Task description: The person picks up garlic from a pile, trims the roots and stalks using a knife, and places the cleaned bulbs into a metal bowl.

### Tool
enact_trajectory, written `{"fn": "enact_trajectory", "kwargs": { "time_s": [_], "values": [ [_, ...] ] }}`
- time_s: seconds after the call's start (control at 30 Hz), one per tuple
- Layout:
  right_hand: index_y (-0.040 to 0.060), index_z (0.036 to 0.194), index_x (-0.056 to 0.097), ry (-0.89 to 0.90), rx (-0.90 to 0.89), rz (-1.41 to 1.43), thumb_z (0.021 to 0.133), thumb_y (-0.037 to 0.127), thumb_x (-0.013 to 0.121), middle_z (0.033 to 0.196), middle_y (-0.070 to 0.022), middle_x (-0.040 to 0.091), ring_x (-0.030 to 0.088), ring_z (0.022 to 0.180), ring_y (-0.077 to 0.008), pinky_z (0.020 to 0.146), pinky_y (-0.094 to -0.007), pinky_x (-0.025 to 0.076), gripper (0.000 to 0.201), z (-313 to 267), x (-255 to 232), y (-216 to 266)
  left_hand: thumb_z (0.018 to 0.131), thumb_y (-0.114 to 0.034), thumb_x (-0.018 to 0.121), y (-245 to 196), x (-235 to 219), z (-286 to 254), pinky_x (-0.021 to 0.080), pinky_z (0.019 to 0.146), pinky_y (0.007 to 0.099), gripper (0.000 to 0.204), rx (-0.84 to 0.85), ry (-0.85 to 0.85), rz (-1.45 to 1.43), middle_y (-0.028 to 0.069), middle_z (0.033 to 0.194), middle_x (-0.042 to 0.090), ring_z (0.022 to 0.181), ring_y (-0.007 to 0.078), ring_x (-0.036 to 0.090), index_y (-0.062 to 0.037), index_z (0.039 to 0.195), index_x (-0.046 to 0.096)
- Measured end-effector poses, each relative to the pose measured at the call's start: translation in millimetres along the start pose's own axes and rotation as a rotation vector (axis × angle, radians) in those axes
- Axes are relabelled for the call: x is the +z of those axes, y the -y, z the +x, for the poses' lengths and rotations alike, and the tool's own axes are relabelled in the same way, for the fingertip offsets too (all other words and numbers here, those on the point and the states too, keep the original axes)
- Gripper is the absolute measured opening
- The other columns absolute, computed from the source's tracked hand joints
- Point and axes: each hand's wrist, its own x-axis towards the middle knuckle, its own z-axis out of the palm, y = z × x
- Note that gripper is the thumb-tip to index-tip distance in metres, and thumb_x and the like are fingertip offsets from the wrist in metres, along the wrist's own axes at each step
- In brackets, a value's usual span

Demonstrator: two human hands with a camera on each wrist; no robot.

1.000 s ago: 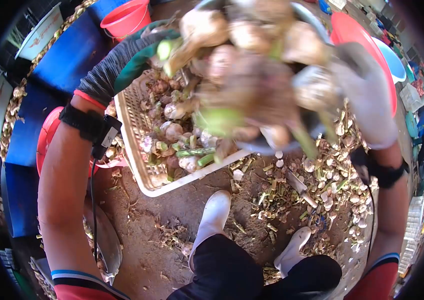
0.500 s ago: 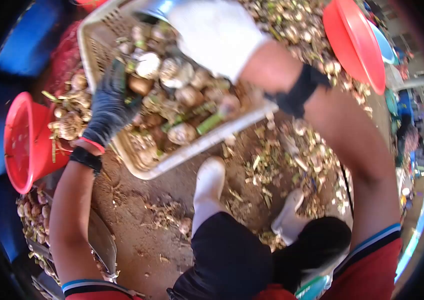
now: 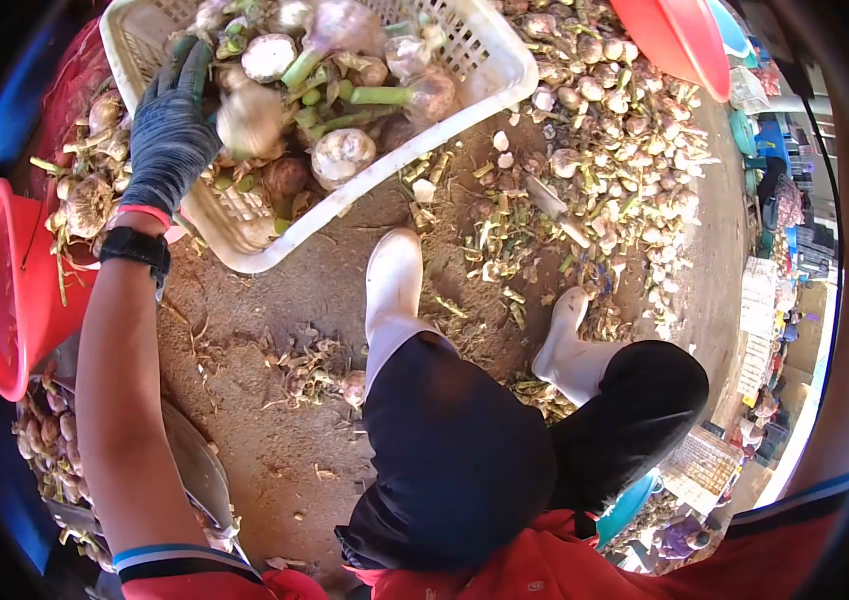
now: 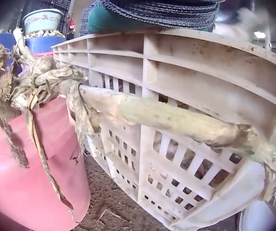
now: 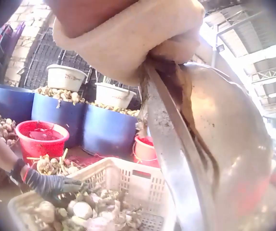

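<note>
A white plastic crate (image 3: pixel 320 222) holds garlic bulbs with cut green stems (image 3: pixel 343 157). My left hand (image 3: pixel 173 140), in a grey-and-green work glove, lies over the crate's left rim with its fingers stretched toward the garlic. From the left wrist view, the glove's knitted part (image 4: pixel 152 15) shows above the slatted crate wall. My right hand (image 5: pixel 128 41), in a white glove, grips a shiny metal basin (image 5: pixel 234 144) by its rim in the right wrist view. The head view does not show that hand, only the arm at the far right edge.
A red bucket (image 3: pixel 40 290) topped with stemmed garlic stands left of the crate. Garlic bulbs and trimmings (image 3: pixel 605 150) cover the floor at right, with a knife (image 3: pixel 557 210) among them. A red basin (image 3: pixel 680 45) stands upper right; blue barrels (image 5: pixel 109 130) line the back.
The basin of garlic was over the crate, then tipped low there; now it is lifted away to the right, out of the head view. My left hand has moved onto the crate's left rim.
</note>
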Motion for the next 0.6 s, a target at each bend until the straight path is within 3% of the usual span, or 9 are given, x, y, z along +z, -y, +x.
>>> {"fn": "enact_trajectory", "kwargs": {
  "time_s": [0.03, 0.23, 0.33, 0.37, 0.43, 0.47, 0.5, 0.57, 0.6],
  "values": [
    [-0.0004, 0.095, 0.060, 0.003, 0.018, -0.035, 0.076, 0.010, 0.056, 0.082, -0.0185, 0.062, 0.062, 0.073, -0.0282, 0.068, -0.0365, 0.050, 0.022, -4, -15, -4, 0.074, -0.027, 0.069, -6, 0, 0, 0.036, 0.104, 0.0404, 0.070, -0.098, 0.045, -0.002, 0.0147, 0.139, 0.041, 0.124, 0.0350, 0.043, -0.0109, 0.136, 0.039],
    [-0.0009, 0.094, 0.058, 0.083, 0.232, -0.284, 0.073, 0.007, 0.054, 0.079, -0.0196, 0.060, 0.059, 0.072, -0.0296, 0.069, -0.0374, 0.048, 0.023, -55, -111, -27, 0.078, -0.023, 0.067, -9, -3, 1, 0.036, 0.103, 0.0403, 0.065, -0.105, -0.141, -0.097, 0.0182, 0.134, 0.046, 0.123, 0.0351, 0.044, -0.0053, 0.135, 0.040],
    [0.0011, 0.094, 0.062, 0.251, 0.509, -0.469, 0.072, 0.029, 0.057, 0.085, -0.0214, 0.066, 0.063, 0.078, -0.0399, 0.070, -0.0491, 0.046, 0.036, -119, -160, -53, 0.082, -0.018, 0.064, -18, -21, -19, 0.035, 0.101, 0.0425, 0.059, -0.070, -0.357, -0.128, 0.0185, 0.132, 0.047, 0.120, 0.0357, 0.045, -0.0017, 0.134, 0.041],
    [0.0014, 0.104, 0.060, 0.285, 0.672, -0.380, 0.079, 0.023, 0.058, 0.083, -0.0149, 0.065, 0.061, 0.072, -0.0262, 0.066, -0.0384, 0.048, 0.033, -160, -178, -73, 0.084, -0.018, 0.062, -25, -28, -41, 0.035, 0.099, 0.0454, 0.056, -0.061, -0.451, -0.130, 0.0173, 0.129, 0.049, 0.115, 0.0381, 0.046, 0.0000, 0.132, 0.040],
    [-0.0004, 0.117, 0.056, 0.393, 0.901, -0.327, 0.088, 0.021, 0.057, 0.093, -0.0129, 0.065, 0.061, 0.081, -0.0154, 0.073, -0.0273, 0.049, 0.037, -246, -212, -119, 0.083, -0.013, 0.062, -26, -19, -121, 0.036, 0.096, 0.0473, 0.054, -0.207, -0.405, -0.091, 0.0235, 0.122, 0.050, 0.110, 0.0418, 0.047, 0.0062, 0.128, 0.039],
    [-0.0017, 0.120, 0.054, 0.422, 0.892, -0.401, 0.089, 0.022, 0.056, 0.101, -0.0155, 0.065, 0.062, 0.089, -0.0174, 0.079, -0.0275, 0.048, 0.039, -275, -225, -130, 0.081, -0.012, 0.063, -22, -10, -167, 0.037, 0.095, 0.0483, 0.056, -0.232, -0.318, -0.141, 0.0251, 0.120, 0.049, 0.109, 0.0423, 0.047, 0.0058, 0.128, 0.040],
    [-0.0031, 0.123, 0.053, 0.451, 0.882, -0.475, 0.090, 0.023, 0.056, 0.109, -0.0181, 0.064, 0.063, 0.098, -0.0194, 0.085, -0.0277, 0.048, 0.042, -304, -237, -140, 0.076, -0.010, 0.065, -27, -14, -204, 0.037, 0.096, 0.0476, 0.060, -0.311, -0.163, -0.222, 0.0251, 0.123, 0.047, 0.112, 0.0423, 0.045, -0.0009, 0.130, 0.042],
    [-0.0036, 0.125, 0.051, 0.435, 0.784, -0.583, 0.089, 0.019, 0.056, 0.114, -0.0189, 0.063, 0.062, 0.100, -0.0205, 0.088, -0.0284, 0.047, 0.043, -320, -244, -125, 0.068, -0.005, 0.065, -7, 12, -289, 0.036, 0.099, 0.0461, 0.070, -0.444, 0.328, -0.107, 0.0251, 0.127, 0.045, 0.117, 0.0426, 0.042, -0.0104, 0.135, 0.042],
    [-0.0042, 0.126, 0.050, 0.454, 0.847, -0.518, 0.089, 0.017, 0.057, 0.116, -0.0189, 0.062, 0.061, 0.103, -0.0208, 0.089, -0.0289, 0.046, 0.043, -323, -247, -115, 0.066, -0.004, 0.064, 1, 27, -333, 0.035, 0.101, 0.0447, 0.075, -0.582, 0.433, -0.176, 0.0241, 0.129, 0.044, 0.121, 0.0424, 0.040, -0.0138, 0.136, 0.041]
  ]
}}
